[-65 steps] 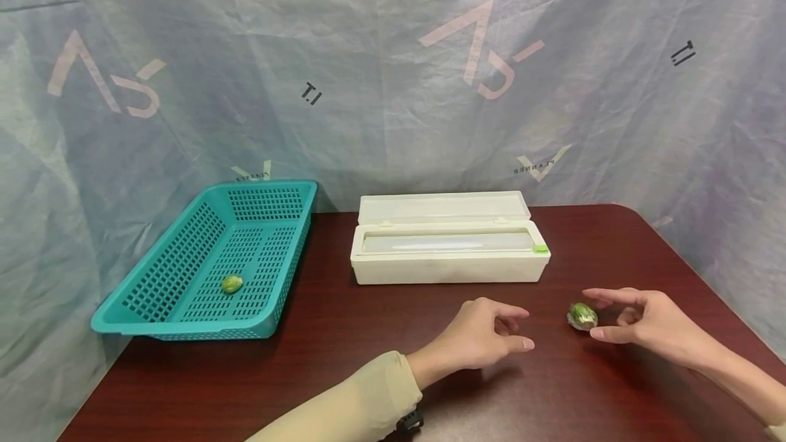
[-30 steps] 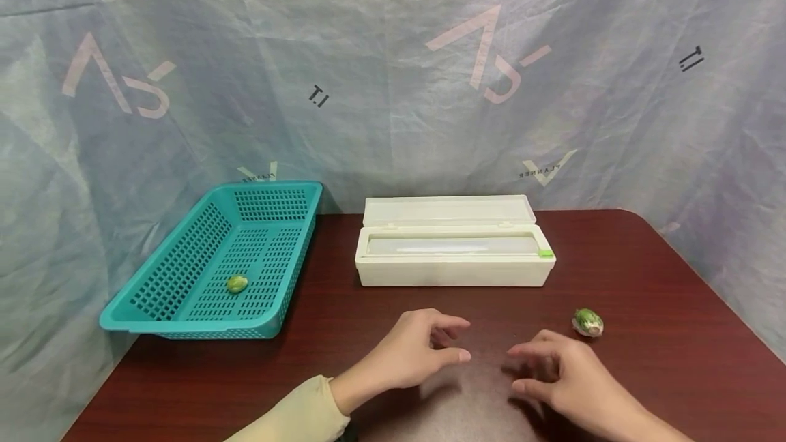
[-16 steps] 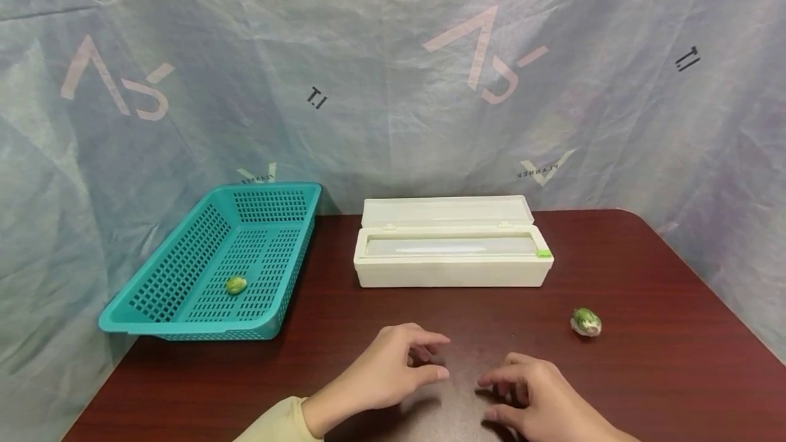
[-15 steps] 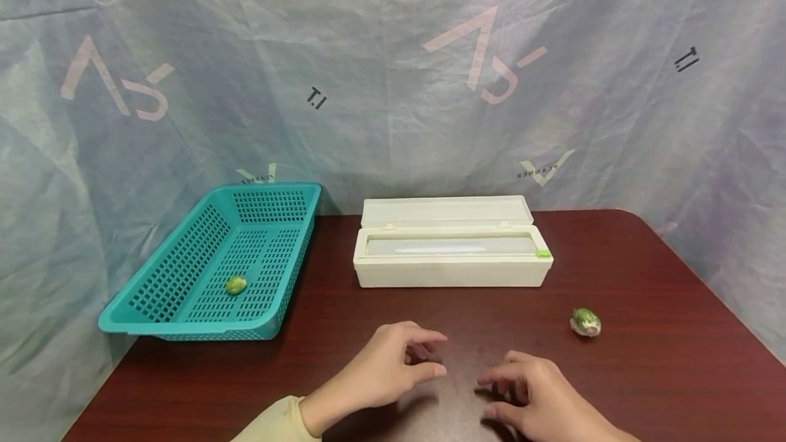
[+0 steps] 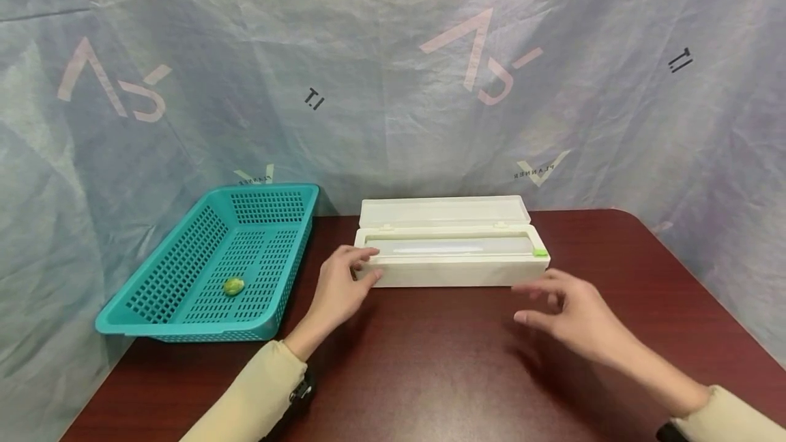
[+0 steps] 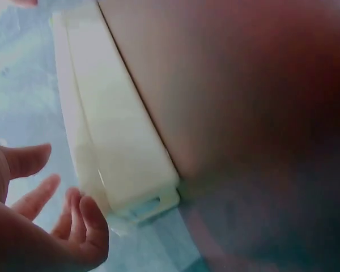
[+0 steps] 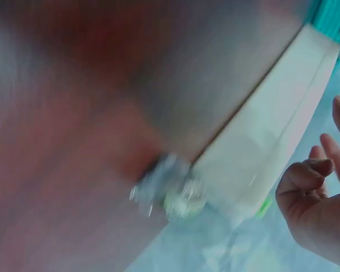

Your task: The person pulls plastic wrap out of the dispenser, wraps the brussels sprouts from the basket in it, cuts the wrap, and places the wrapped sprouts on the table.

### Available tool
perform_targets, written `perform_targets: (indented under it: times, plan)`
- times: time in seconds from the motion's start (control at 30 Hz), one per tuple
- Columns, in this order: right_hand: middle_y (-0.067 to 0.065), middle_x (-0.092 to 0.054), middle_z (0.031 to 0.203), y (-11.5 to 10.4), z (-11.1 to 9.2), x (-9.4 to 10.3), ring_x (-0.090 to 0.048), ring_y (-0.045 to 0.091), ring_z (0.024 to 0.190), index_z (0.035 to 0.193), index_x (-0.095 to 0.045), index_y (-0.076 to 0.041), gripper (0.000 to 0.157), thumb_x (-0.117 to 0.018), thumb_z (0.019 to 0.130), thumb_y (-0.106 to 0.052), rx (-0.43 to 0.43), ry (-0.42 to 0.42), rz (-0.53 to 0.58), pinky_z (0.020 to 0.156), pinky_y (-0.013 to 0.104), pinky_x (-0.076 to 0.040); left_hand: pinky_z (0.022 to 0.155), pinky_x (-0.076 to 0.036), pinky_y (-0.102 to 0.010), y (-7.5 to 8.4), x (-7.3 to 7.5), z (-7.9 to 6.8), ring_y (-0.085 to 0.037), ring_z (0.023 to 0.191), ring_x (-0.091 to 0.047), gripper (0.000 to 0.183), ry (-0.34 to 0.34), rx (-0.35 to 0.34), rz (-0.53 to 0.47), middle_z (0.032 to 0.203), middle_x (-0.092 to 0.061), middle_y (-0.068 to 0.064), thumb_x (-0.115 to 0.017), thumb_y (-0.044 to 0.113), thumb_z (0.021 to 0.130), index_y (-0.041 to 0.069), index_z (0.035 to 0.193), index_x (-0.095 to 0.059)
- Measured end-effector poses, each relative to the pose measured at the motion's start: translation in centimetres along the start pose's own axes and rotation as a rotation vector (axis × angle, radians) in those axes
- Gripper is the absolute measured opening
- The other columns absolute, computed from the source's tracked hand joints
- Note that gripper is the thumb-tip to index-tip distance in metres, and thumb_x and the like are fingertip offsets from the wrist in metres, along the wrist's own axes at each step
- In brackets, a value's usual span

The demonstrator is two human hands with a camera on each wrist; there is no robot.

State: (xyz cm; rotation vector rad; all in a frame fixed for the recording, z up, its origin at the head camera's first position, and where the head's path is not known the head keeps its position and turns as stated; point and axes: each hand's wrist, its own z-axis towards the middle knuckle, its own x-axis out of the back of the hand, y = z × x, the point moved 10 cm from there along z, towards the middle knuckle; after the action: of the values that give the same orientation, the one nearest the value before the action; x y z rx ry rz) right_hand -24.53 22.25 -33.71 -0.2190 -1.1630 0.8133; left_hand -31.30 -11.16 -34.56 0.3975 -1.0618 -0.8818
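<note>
A long white plastic-wrap dispenser (image 5: 454,273) lies across the back of the table, its lid (image 5: 445,210) raised and clear film (image 5: 442,245) visible in its opening. At its left front corner is my left hand (image 5: 334,286), thumb and fingers spread; whether they touch it I cannot tell. My right hand (image 5: 580,311) hovers by the right front corner with loosely bent fingers and holds nothing. A film-wrapped Brussels sprout (image 7: 184,198) appears blurred in the right wrist view; the right hand hides it in the head view.
A teal perforated basket (image 5: 132,327) stands on the left with one Brussels sprout (image 5: 234,286) inside. The dark red wooden table (image 5: 430,360) ends at a grey printed curtain (image 5: 381,87) behind the dispenser.
Both hands have moved forward and apart from the near middle of the table to the dispenser's two ends. Earlier, the right hand drew back from the wrapped sprout. The dispenser and basket stay put.
</note>
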Motion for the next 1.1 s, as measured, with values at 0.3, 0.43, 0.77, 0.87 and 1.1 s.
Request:
perform_targets:
  times: [0.3,0.43,0.77,0.87,1.1]
  plan:
    - [0.002,-0.06,0.103,3.6,3.4,2.5,-0.042,0.011,0.07,0.124,-0.077,-0.008,0.045,-0.093,0.082,-0.016,0.032,0.014,-0.087,0.057,0.029,-0.036,0.094,-0.04,-0.051,-2.1,0.4,2.6,-0.038,0.116,-0.044,0.036,0.002,0.099,0.076,0.124,-0.055,-0.018,-0.077,0.008,0.093,0.01,0.128,-0.076]
    - [0.005,-0.059,0.105,4.4,4.6,2.6,-0.041,0.013,0.073,0.125,-0.077,-0.006,0.041,-0.089,0.086,-0.014,0.038,-0.013,-0.099,0.059,0.03,-0.036,0.094,-0.039,-0.052,-2.8,0.1,2.9,-0.038,0.117,-0.04,0.031,-0.018,0.136,0.058,0.125,-0.053,-0.018,-0.075,0.008,0.094,0.01,0.124,-0.078]
    - [0.008,-0.059,0.106,5.6,6.4,1.6,-0.051,0.013,0.074,0.113,-0.082,-0.005,0.024,-0.085,0.091,-0.015,0.025,-0.08,-0.109,0.067,0.033,-0.044,0.098,-0.038,-0.053,-3.4,-0.3,3.3,-0.038,0.12,-0.04,0.01,-0.019,0.188,0.025,0.125,-0.055,-0.018,-0.078,0.011,0.093,0.01,0.102,-0.082]
    - [0.007,-0.059,0.105,5.9,6.7,1.4,-0.055,0.015,0.076,0.106,-0.084,-0.008,0.017,-0.085,0.091,-0.016,0.008,-0.09,-0.109,0.069,0.035,-0.045,0.099,-0.039,-0.053,-3.6,-0.3,3.4,-0.038,0.121,-0.041,0.005,-0.009,0.207,0.019,0.125,-0.056,-0.018,-0.078,0.013,0.093,0.011,0.096,-0.081]
    - [0.008,-0.064,0.102,6.6,7.5,1.3,-0.058,0.024,0.089,0.099,-0.085,-0.012,0.009,-0.084,0.092,-0.019,-0.073,-0.134,-0.063,0.071,0.037,-0.047,0.1,-0.04,-0.053,-3.8,-0.3,4.0,-0.036,0.122,-0.045,0.006,0.037,0.21,-0.026,0.124,-0.06,-0.017,-0.077,0.014,0.095,0.01,0.093,-0.081]
